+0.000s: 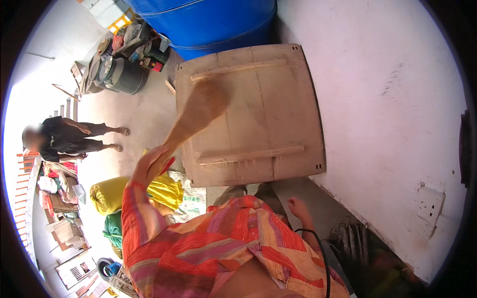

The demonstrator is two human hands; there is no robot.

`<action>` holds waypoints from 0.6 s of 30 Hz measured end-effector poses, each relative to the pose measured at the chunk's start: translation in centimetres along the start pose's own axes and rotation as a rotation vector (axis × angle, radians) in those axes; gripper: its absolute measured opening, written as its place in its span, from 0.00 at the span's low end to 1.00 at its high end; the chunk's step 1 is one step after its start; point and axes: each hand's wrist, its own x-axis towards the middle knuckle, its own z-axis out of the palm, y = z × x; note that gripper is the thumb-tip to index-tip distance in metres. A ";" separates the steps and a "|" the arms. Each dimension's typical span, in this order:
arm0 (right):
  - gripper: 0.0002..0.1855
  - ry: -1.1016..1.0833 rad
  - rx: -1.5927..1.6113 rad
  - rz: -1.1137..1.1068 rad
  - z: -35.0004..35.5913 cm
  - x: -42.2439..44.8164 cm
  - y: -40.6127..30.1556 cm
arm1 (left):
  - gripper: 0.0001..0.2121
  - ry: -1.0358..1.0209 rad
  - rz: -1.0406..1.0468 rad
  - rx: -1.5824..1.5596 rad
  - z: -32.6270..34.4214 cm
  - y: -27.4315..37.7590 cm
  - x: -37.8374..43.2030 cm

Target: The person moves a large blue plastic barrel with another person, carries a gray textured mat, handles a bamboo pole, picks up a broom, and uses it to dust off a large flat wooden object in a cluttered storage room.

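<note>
My left hand (151, 164) grips the handle of a brown hand broom (205, 104), which is blurred and fans out over the upper left part of a wooden board (242, 111). Two wooden battens (251, 155) run across the dusty board, one near its far edge and one near its near edge. A bit of red shows beside my left hand. My right hand (297, 207) hangs low on the right, off the board, its fingers loosely curled and nothing seen in it.
A blue plastic barrel (212, 22) stands behind the board, and a white wall (372, 93) with a socket rises at right. A person (70, 138) in dark clothes stands at left. Yellow sacks (110, 195) lie near my left arm; dark buckets (128, 76) stand farther off.
</note>
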 end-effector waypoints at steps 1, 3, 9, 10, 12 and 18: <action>0.13 0.001 0.012 -0.002 -0.7 0.8 -0.6 | 0.16 0.082 0.080 0.018 -2.5 -1.1 -2.0; 0.13 0.054 -0.044 -0.170 -1.9 3.1 -1.7 | 0.17 0.254 0.050 -0.032 -7.1 -1.8 -3.9; 0.12 0.044 0.061 -0.182 -4.7 6.0 -3.7 | 0.17 0.276 0.214 0.484 -5.2 -2.3 1.7; 0.12 0.044 0.060 -0.177 -4.8 5.9 -3.6 | 0.17 0.191 0.255 0.502 -2.3 -1.2 3.5; 0.11 0.044 -0.016 -0.144 -5.0 5.7 -3.1 | 0.15 -0.027 0.281 0.595 5.0 1.8 6.7; 0.12 0.074 0.098 -0.100 -4.0 3.4 -0.3 | 0.20 -0.491 0.169 0.766 24.5 3.6 15.1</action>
